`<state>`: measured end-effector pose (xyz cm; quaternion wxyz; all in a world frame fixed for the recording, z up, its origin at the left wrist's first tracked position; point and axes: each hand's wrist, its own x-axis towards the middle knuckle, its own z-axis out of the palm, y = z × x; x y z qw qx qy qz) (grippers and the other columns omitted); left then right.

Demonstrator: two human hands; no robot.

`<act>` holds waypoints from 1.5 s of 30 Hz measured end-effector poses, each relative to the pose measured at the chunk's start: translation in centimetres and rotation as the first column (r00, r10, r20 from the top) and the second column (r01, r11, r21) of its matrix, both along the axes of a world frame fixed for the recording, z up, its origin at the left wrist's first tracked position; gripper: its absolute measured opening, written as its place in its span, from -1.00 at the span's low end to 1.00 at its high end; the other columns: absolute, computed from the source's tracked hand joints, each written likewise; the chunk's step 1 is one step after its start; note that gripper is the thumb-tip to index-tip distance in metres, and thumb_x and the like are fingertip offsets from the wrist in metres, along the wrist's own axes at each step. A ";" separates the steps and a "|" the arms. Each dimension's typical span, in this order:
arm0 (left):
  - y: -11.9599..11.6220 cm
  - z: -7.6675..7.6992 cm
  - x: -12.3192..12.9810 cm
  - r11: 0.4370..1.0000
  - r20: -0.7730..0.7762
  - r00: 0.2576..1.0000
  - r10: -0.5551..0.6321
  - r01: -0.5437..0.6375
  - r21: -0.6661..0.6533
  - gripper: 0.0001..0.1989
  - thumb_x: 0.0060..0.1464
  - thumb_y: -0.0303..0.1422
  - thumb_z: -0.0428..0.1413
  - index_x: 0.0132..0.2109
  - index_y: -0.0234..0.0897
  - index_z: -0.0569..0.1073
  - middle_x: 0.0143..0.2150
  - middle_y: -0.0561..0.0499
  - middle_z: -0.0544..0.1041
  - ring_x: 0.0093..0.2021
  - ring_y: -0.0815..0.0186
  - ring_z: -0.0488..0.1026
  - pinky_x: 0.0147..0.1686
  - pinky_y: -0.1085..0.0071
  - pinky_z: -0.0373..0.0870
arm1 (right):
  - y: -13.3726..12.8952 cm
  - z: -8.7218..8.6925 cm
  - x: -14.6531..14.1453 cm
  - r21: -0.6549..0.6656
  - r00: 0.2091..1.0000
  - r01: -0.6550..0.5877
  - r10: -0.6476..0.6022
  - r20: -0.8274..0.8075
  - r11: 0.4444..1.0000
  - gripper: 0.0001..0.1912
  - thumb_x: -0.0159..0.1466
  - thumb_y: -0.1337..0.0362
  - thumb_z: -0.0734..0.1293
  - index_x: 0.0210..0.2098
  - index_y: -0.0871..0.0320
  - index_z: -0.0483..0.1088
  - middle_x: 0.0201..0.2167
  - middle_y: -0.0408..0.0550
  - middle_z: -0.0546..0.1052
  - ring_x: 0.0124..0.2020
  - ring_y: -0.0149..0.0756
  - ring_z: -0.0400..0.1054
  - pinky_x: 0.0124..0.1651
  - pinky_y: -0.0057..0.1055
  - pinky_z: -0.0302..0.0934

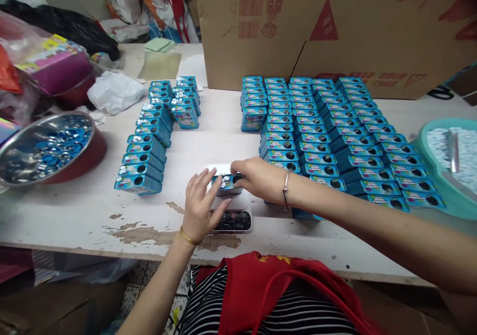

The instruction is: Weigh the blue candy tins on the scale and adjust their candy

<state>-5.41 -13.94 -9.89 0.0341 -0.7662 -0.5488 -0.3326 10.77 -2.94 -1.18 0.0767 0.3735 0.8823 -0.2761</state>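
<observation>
A blue tin [228, 192] with several small white candies [225, 180] on its top stands upright on a small white digital scale [244, 203]. My left hand [201, 203] is at the tin's left end, fingers stretched and apart, the index finger against or very close to it. My right hand [257, 178] reaches over the tin's right end, with thumb and curled fingers close together at the dark hole in the top. Whatever those fingertips hold is hidden. Part of the scale's dark control panel [234, 221] shows below my left thumb.
Rows of blue tins [316, 136] stand right. Left, more tins [145, 163] carry white candies on top. A metal bowl [99, 146] holds blue-and-silver caps. A teal basin [428, 151] holds white candies and a metal scoop [453, 151]. A cardboard box [261, 56] stands behind.
</observation>
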 end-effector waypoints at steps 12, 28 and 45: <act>0.9 0.6 1.2 0.999 -0.035 0.999 -0.008 0.006 -0.049 -0.43 0.17 -0.27 0.05 0.28 -0.15 0.08 0.27 -0.12 0.23 0.34 0.09 0.02 0.29 -0.15 -0.22 | 0.6 0.0 1.9 -0.423 0.870 0.185 -0.349 -0.350 0.887 -0.94 0.27 0.37 0.28 -0.32 0.26 0.36 -0.56 -0.18 0.37 -0.60 -0.54 0.15 -0.51 -0.56 0.01; 1.3 1.4 1.3 0.996 0.050 0.994 0.094 -0.094 0.001 -0.62 0.17 -0.34 0.05 0.13 -0.10 0.29 0.23 -0.07 0.27 0.30 0.14 0.12 0.27 -0.11 -0.09 | -0.1 -0.6 2.0 -0.720 0.720 0.144 -0.571 -0.394 0.679 -0.95 0.20 0.45 0.25 -0.33 0.29 0.35 -0.60 -0.24 0.32 -0.68 -0.62 0.06 -0.63 -0.62 -0.05; -1.6 -1.5 -3.4 0.948 0.281 0.905 0.319 -0.302 -0.103 -0.76 0.17 -0.34 0.05 -0.02 -0.23 0.43 -0.02 -0.12 0.41 0.04 0.23 0.36 0.05 0.19 0.31 | 0.3 -0.6 1.8 -0.882 0.554 0.107 -0.764 -0.331 0.460 -0.91 0.26 0.37 0.25 -0.31 0.29 0.36 -0.48 -0.12 0.41 -0.64 -0.62 0.11 -0.64 -0.63 -0.05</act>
